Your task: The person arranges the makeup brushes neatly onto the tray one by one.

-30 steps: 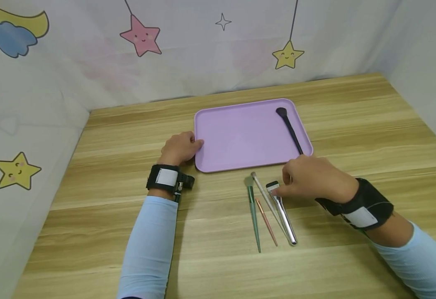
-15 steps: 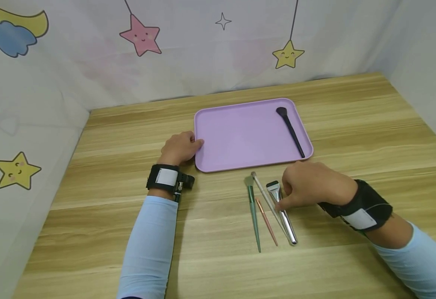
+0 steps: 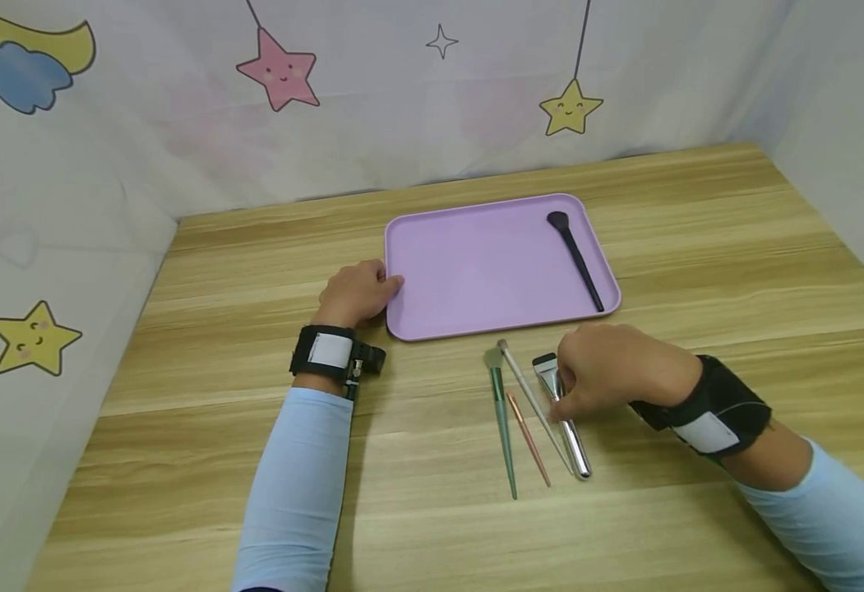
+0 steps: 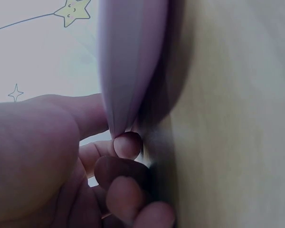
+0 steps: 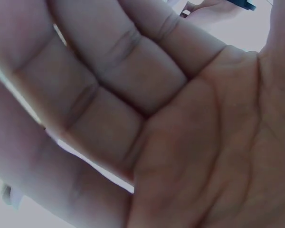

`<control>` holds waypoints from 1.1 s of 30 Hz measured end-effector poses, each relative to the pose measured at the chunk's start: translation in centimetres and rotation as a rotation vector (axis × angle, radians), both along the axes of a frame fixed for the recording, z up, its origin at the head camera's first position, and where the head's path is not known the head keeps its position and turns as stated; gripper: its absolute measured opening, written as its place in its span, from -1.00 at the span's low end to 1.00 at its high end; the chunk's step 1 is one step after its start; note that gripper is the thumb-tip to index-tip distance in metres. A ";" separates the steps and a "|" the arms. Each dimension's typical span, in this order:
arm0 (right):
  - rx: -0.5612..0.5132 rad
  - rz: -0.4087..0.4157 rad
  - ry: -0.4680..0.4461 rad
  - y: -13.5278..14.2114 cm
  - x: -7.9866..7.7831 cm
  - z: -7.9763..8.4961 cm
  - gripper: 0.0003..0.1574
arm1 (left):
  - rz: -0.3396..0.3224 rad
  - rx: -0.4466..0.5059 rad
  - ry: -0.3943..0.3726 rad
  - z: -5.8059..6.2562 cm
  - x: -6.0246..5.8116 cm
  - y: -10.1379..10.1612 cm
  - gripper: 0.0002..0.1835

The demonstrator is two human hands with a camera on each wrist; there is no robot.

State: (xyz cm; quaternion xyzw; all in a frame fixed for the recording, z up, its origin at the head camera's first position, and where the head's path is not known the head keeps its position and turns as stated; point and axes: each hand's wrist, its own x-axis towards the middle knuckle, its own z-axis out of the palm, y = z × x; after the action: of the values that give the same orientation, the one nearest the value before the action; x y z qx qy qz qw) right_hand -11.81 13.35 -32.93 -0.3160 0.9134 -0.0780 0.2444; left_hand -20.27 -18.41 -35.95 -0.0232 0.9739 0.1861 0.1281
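Note:
In the head view my left hand (image 3: 358,293) pinches the left rim of a purple tray (image 3: 468,271), thumb over the edge. The left wrist view shows the tray's side (image 4: 128,61) between thumb and fingers, the other fingers curled near the tabletop. My right hand (image 3: 616,366) pinches a silver-handled flat makeup brush (image 3: 576,448) with a black tip, just in front of the tray. Only my palm and bent fingers (image 5: 114,104) fill the right wrist view. Left of that brush lie a white-handled makeup brush (image 3: 535,403), a small copper one (image 3: 528,440) and a green one (image 3: 503,427).
A black makeup brush (image 3: 575,259) lies along the right side of the tray. The wooden table (image 3: 254,238) ends at the back against a white curtain (image 3: 372,148) with printed stars.
My right hand has slid its thumb down onto the silver brush's handle and taken hold, shifting the brush slightly to the right and away. The left hand and the tray stay put.

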 end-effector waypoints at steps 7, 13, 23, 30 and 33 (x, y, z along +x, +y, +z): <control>-0.013 0.011 0.023 0.1 -0.2 -0.1 -0.61 | -0.003 -0.005 0.010 0.0 -0.1 0.0 -0.60; -0.037 -0.047 -0.002 0.2 -0.4 -0.3 -0.61 | -0.006 -0.002 0.007 0.0 -0.1 0.0 -0.61; -0.168 -0.007 0.037 0.6 -1.3 -0.7 -0.64 | -0.003 0.003 -0.010 -0.2 -0.1 -0.1 -0.60; -0.268 -0.008 0.082 0.5 -1.8 -0.6 -0.90 | 0.010 0.003 0.000 -0.3 -0.1 -0.2 -0.60; -0.297 -0.028 0.108 0.5 -1.9 -0.4 -0.92 | 0.008 0.003 0.003 -0.3 -0.1 -0.1 -0.60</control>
State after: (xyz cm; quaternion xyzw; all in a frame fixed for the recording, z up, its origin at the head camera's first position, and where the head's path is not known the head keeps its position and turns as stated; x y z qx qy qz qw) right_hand -13.68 13.83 -33.31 -0.3395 0.9080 -0.1987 0.1444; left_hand -20.41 -18.55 -36.27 -0.0269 0.9737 0.1880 0.1261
